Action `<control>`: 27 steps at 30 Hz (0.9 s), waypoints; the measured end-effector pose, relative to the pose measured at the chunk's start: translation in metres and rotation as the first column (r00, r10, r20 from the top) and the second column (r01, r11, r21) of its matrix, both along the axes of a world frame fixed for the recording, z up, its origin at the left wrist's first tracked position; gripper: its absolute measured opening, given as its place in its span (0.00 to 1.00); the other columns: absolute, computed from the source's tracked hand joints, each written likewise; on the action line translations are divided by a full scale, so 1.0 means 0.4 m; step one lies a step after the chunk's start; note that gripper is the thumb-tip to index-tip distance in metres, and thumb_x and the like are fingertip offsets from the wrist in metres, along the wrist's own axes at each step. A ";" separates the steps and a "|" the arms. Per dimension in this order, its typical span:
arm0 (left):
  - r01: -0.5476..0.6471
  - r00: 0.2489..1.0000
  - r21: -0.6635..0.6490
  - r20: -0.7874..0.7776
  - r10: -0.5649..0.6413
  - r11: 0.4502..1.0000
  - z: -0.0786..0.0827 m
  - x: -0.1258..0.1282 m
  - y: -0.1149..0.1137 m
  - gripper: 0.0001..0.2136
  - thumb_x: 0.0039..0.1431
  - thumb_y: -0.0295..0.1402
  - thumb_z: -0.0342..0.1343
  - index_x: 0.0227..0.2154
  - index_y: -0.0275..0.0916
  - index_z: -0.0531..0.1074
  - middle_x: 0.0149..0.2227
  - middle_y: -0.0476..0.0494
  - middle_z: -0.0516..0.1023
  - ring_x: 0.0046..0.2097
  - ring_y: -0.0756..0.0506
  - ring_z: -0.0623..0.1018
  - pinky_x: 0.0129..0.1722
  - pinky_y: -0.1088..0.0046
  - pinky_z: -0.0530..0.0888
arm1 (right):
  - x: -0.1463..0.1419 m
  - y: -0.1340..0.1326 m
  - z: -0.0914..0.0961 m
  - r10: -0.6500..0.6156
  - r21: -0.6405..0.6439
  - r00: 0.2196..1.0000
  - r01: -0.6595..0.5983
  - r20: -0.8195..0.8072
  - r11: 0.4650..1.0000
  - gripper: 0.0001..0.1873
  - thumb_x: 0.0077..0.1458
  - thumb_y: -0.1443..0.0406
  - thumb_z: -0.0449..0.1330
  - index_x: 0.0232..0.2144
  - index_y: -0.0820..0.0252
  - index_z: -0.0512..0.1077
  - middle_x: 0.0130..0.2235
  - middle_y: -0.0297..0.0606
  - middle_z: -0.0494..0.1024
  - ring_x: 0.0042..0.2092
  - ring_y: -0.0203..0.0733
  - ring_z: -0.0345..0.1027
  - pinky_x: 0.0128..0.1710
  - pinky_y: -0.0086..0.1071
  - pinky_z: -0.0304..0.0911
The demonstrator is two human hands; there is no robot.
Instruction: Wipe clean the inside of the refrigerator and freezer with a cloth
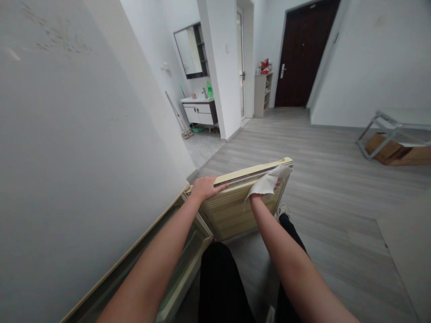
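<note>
A pale yellow refrigerator door [232,215] stands swung out in front of me, its ribbed inner side facing me. My left hand [204,187] is closed over the door's top edge near the hinge end, with the thumb lying along the inner side. A white cloth [269,183] is spread over the far upper corner of the door. Under it, my right hand [257,197] presses the cloth to the door; most of its fingers are covered. To the left, the open refrigerator body [188,251] stands along the wall, partly hidden by my left arm.
My black-clad legs [220,282] are close behind the door. Grey plank floor [330,179] stretches off to the right. A metal-framed table [387,130] has a cardboard box [387,148] beneath it. Farther back are a washbasin cabinet [200,112], a mop [178,119] and a dark door [303,54].
</note>
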State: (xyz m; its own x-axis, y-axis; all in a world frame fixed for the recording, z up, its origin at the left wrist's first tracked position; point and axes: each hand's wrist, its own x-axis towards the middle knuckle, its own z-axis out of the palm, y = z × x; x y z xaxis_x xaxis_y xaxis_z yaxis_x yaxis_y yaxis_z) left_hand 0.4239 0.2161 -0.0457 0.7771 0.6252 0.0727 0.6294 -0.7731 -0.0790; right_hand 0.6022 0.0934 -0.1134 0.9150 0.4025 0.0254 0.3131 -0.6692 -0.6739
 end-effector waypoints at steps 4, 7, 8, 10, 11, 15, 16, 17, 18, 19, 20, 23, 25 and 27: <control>-0.030 1.000 0.002 0.009 0.030 1.000 0.001 0.007 -0.003 0.43 0.56 0.71 0.29 0.45 0.40 0.74 0.45 0.33 0.83 0.46 0.33 0.81 0.42 0.61 0.72 | -0.105 0.076 -0.031 -0.170 -0.073 0.985 0.169 -0.009 0.983 0.32 0.67 0.72 0.34 0.69 0.85 0.50 0.70 0.71 0.50 0.72 0.60 0.48 0.71 0.53 0.42; -0.065 0.998 -0.007 0.019 0.065 0.998 0.006 0.011 -0.007 0.46 0.53 0.73 0.29 0.47 0.39 0.74 0.44 0.31 0.82 0.46 0.32 0.82 0.42 0.61 0.73 | -0.246 0.131 -0.061 -0.070 -0.052 0.998 0.070 -0.003 0.996 0.31 0.67 0.74 0.39 0.69 0.85 0.52 0.70 0.67 0.51 0.72 0.64 0.45 0.71 0.53 0.42; -0.079 0.997 -0.014 0.022 0.079 0.997 0.008 0.011 -0.009 0.46 0.53 0.73 0.29 0.47 0.39 0.74 0.44 0.31 0.82 0.46 0.32 0.82 0.42 0.61 0.73 | -0.295 0.149 -0.068 -0.037 -0.033 0.999 0.036 -0.013 0.999 0.30 0.67 0.73 0.42 0.69 0.84 0.52 0.70 0.67 0.51 0.72 0.65 0.45 0.70 0.53 0.43; -0.105 0.994 -0.028 0.026 0.105 0.994 0.012 0.013 -0.012 0.47 0.53 0.73 0.28 0.48 0.39 0.74 0.45 0.31 0.82 0.47 0.32 0.82 0.43 0.61 0.73 | -0.384 0.183 -0.076 -0.003 0.002 0.998 0.003 -0.064 1.000 0.29 0.67 0.73 0.46 0.68 0.82 0.55 0.70 0.67 0.53 0.71 0.66 0.47 0.69 0.53 0.47; -0.115 0.993 -0.031 0.026 0.116 0.993 0.014 0.013 -0.014 0.47 0.53 0.73 0.28 0.48 0.39 0.74 0.45 0.31 0.82 0.47 0.32 0.82 0.43 0.60 0.73 | -0.421 0.198 -0.077 -0.007 0.008 0.995 0.008 -0.103 1.000 0.29 0.67 0.72 0.47 0.68 0.81 0.57 0.69 0.65 0.56 0.70 0.65 0.49 0.68 0.53 0.50; -0.136 0.990 -0.025 0.023 0.137 0.990 0.020 0.014 -0.019 0.46 0.54 0.73 0.29 0.48 0.39 0.74 0.45 0.31 0.82 0.48 0.31 0.81 0.44 0.60 0.74 | -0.503 0.226 -0.070 -0.035 0.034 0.982 0.042 -0.186 0.999 0.28 0.68 0.71 0.46 0.68 0.71 0.59 0.68 0.57 0.60 0.71 0.61 0.51 0.68 0.54 0.53; -0.141 0.990 -0.023 0.021 0.142 0.990 0.021 0.014 -0.020 0.46 0.53 0.73 0.30 0.48 0.39 0.74 0.44 0.31 0.82 0.48 0.32 0.82 0.44 0.60 0.74 | -0.503 0.225 -0.066 -0.030 0.063 0.983 0.042 -0.181 0.997 0.29 0.68 0.70 0.47 0.69 0.68 0.59 0.69 0.55 0.60 0.71 0.61 0.50 0.68 0.55 0.52; -0.145 0.989 -0.022 0.020 0.146 0.989 0.022 0.015 -0.020 0.46 0.53 0.73 0.30 0.48 0.39 0.74 0.45 0.31 0.82 0.48 0.32 0.82 0.44 0.61 0.74 | -0.494 0.219 -0.062 -0.026 0.095 0.984 0.043 -0.174 0.995 0.29 0.68 0.69 0.48 0.70 0.65 0.59 0.69 0.54 0.59 0.72 0.61 0.48 0.68 0.56 0.51; -0.150 0.988 -0.021 0.019 0.150 0.988 0.023 0.015 -0.021 0.46 0.53 0.73 0.31 0.48 0.39 0.74 0.45 0.32 0.82 0.48 0.32 0.82 0.44 0.61 0.74 | -0.477 0.211 -0.056 -0.032 0.120 0.984 0.053 -0.173 0.991 0.30 0.67 0.69 0.49 0.70 0.64 0.59 0.70 0.54 0.59 0.72 0.61 0.48 0.68 0.57 0.51; -0.155 0.988 -0.023 0.016 0.155 0.988 0.024 0.016 -0.021 0.45 0.53 0.74 0.31 0.48 0.40 0.74 0.45 0.32 0.82 0.48 0.32 0.82 0.44 0.61 0.74 | -0.452 0.201 -0.050 -0.047 0.132 0.983 0.071 -0.179 0.989 0.30 0.67 0.69 0.49 0.69 0.64 0.60 0.70 0.56 0.58 0.72 0.62 0.48 0.68 0.58 0.51; -0.161 0.987 -0.026 0.012 0.161 0.987 0.025 0.016 -0.021 0.45 0.52 0.74 0.31 0.47 0.40 0.74 0.46 0.32 0.82 0.48 0.32 0.82 0.44 0.61 0.74 | -0.419 0.188 -0.043 -0.061 0.137 0.981 0.086 -0.182 0.987 0.30 0.66 0.70 0.49 0.69 0.65 0.61 0.70 0.57 0.58 0.72 0.62 0.49 0.67 0.58 0.52; -0.172 0.985 -0.038 -0.009 0.172 0.984 0.029 0.017 -0.023 0.45 0.51 0.75 0.32 0.47 0.41 0.74 0.46 0.32 0.82 0.49 0.32 0.81 0.44 0.61 0.74 | -0.291 0.146 -0.020 -0.099 0.138 0.981 0.122 -0.166 0.983 0.29 0.66 0.71 0.48 0.68 0.74 0.60 0.69 0.64 0.56 0.70 0.62 0.51 0.67 0.57 0.51; -0.170 0.985 -0.043 -0.011 0.170 0.984 0.031 0.017 -0.024 0.45 0.50 0.75 0.33 0.47 0.41 0.74 0.46 0.32 0.82 0.49 0.32 0.81 0.45 0.61 0.74 | -0.190 0.119 -0.004 -0.121 0.141 0.983 0.141 -0.139 0.980 0.30 0.66 0.71 0.48 0.67 0.80 0.58 0.67 0.68 0.59 0.69 0.63 0.54 0.66 0.57 0.52; -0.160 0.987 -0.044 -0.005 0.160 0.986 0.031 0.016 -0.024 0.45 0.49 0.76 0.34 0.47 0.42 0.73 0.47 0.33 0.82 0.49 0.32 0.81 0.45 0.61 0.74 | -0.084 0.094 0.013 -0.138 0.145 0.984 0.154 -0.117 0.977 0.28 0.66 0.70 0.50 0.65 0.83 0.61 0.62 0.68 0.68 0.66 0.62 0.60 0.64 0.53 0.57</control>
State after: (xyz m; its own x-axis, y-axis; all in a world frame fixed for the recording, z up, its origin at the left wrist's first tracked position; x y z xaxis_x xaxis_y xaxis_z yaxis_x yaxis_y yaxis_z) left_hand 0.4304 0.2065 -0.0331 0.6669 0.7440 0.0409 0.7451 -0.6652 -0.0483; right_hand 0.5686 0.1311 -0.1082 0.9644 0.2633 -0.0233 0.1415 -0.5887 -0.7959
